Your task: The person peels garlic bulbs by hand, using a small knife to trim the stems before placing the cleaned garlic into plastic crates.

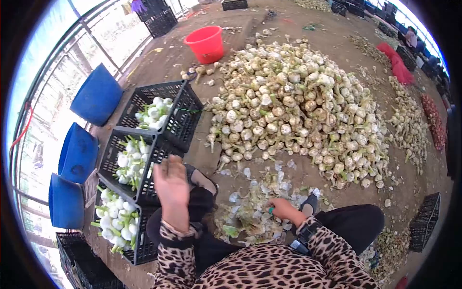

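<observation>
My left hand point(173, 190) is raised beside the black crates, its fingers stretched out and slightly blurred, with nothing visible in them. It is nearest the middle crate point(150, 166), which holds peeled white garlic bulbs point(129, 161) with short green stems. Low over a litter of papery garlic skins point(252, 212) is my right hand point(285, 210), its fingers curled in. A small green piece shows at those fingers; I cannot tell what they grip. Ahead lies a large heap of untrimmed garlic bulbs point(293, 103).
Two more crates of cleaned garlic, a far one point(190, 108) and a near one point(144, 236), flank the middle crate. Blue tubs point(97, 95) line the left wall. A red bucket point(206, 45) stands behind them. An upright black crate point(425, 222) is at right.
</observation>
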{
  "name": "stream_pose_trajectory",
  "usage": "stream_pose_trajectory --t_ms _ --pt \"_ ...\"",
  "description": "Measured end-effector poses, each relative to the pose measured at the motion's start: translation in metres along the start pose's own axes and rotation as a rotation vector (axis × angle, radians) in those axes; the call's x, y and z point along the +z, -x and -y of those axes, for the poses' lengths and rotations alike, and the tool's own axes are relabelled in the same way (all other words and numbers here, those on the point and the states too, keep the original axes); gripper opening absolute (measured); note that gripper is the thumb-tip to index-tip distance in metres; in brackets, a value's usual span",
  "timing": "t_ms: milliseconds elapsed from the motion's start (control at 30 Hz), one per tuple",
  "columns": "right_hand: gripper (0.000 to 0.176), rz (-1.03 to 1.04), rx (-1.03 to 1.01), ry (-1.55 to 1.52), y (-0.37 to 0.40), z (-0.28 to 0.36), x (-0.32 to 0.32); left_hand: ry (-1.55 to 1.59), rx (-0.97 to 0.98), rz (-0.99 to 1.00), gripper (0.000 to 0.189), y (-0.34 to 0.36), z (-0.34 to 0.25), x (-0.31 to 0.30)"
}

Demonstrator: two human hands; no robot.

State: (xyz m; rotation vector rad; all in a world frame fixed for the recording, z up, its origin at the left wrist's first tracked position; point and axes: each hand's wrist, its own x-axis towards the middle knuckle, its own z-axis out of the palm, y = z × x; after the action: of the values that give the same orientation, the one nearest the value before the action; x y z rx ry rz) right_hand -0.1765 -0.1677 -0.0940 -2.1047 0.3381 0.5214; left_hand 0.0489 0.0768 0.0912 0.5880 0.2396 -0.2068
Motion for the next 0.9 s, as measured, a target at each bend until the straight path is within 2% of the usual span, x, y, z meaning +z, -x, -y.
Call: stream_pose_trajectory --t_ms 133,233,367,467,567,667,767,800,867,900 --pt "0.026 0.005 0.033 0.017 -0.04 -0.023 -0.006 -0.262 -0.322 -0.03 0.014 0.035 0.089 -0.023" --pt "0.026 -0.082 0.031 0.049 -0.08 -0.047 -0.016 -0.454 -0.479 0.0 0.022 0.049 0.115 -0.018" --pt "0.031 -0.278 0.064 0.121 -0.146 -0.043 -0.06 -0.455 -0.566 -0.057 0.024 0.046 0.126 -0.011" --pt "0.045 -0.412 0.137 0.069 -0.203 -0.006 -0.099 -0.491 -0.601 -0.136 0.023 0.036 0.126 -0.007" --pt "0.052 -0.686 0.014 0.315 -0.259 0.019 -0.11 -0.474 -0.611 -0.144 0.026 0.033 0.126 -0.011" --pt "0.049 -0.63 -0.052 0.498 -0.287 0.032 -0.112 -0.455 -0.649 -0.119 0.027 0.031 0.123 -0.01" --pt "0.044 -0.54 -0.023 0.524 -0.296 0.017 -0.116 -0.434 -0.664 -0.104 0.03 0.033 0.12 -0.011" --pt "0.042 -0.501 0.042 0.538 -0.287 0.021 -0.119 -0.437 -0.653 -0.097 0.03 0.034 0.119 -0.012" --pt "0.041 -0.558 0.075 0.249 -0.28 0.003 -0.112 -0.438 -0.635 -0.078 0.031 0.034 0.12 -0.014" --pt "0.045 -0.448 0.09 -0.035 -0.267 0.004 -0.11 -0.454 -0.626 -0.059 0.031 0.036 0.119 -0.013"
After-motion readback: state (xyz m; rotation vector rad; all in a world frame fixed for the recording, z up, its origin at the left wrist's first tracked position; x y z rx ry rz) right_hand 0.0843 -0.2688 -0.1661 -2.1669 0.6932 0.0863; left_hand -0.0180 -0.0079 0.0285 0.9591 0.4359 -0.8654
